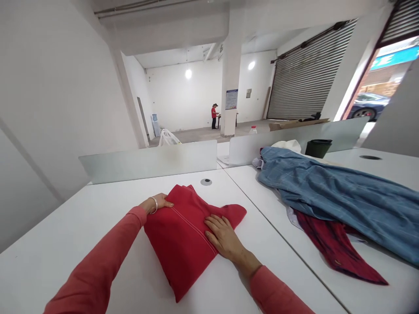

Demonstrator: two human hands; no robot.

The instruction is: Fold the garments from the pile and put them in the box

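Note:
A red garment (183, 244) with white double stitching lies folded in a loose bundle on the white table, one pointed part sticking out to the right. At its upper left edge my left hand (161, 202) pinches the cloth, thumb on top and the other fingers hidden behind or under it. A light-coloured bangle (153, 205) circles that wrist. My right hand (222, 235) rests flat on the garment's right side, fingers stretched out and a little apart, pressing on the cloth near the stitched line.
To the right, a blue checked garment (327, 183) lies over a dark red one (340, 248). A dark green container (318, 148) stands behind them. Low frosted partitions (157, 163) edge the table (114, 279), near a round cable hole (206, 182). Far back, a person (214, 115) stands.

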